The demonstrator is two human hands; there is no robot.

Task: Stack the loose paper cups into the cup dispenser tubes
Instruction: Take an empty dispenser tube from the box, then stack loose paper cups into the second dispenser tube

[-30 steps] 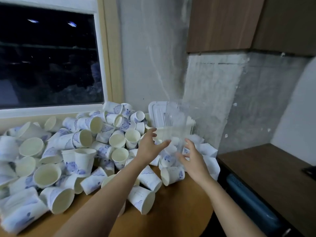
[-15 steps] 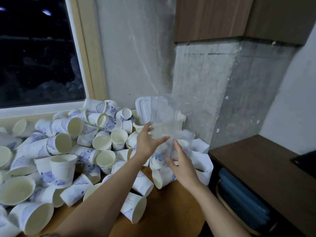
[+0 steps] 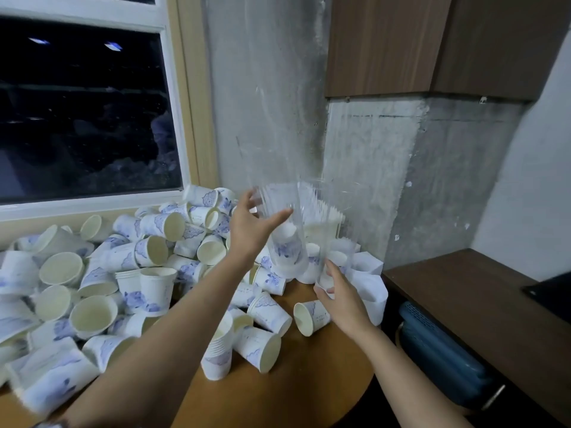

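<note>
From where I stand, the round brown wooden table (image 3: 309, 381) is closest, with a short stack of nested white cups (image 3: 217, 350) standing upright on it beside both forearms. Loose white paper cups with blue print (image 3: 151, 251) lie heaped to the left, most of them on their sides.

Further in, the right hand (image 3: 343, 301) has its fingers curled round the lower end of the clear plastic dispenser tube (image 3: 299, 205). The left hand (image 3: 247, 230) clasps the tube higher up, its thumb (image 3: 278, 216) stretched across the near side and its fingers showing through from behind. The tube is raised above the heap and leans a little. It is blurred, but one blue-printed cup (image 3: 285, 247) can be seen inside it, between the two hands.

Half a second ago the hands were close together low on the tube, which stood nearly upright against the heap. Now the left hand is higher, the hands are further apart and the tube is up off the pile.

Behind it are the grey concrete wall (image 3: 272, 103) and a dark window (image 3: 83, 118).
</note>
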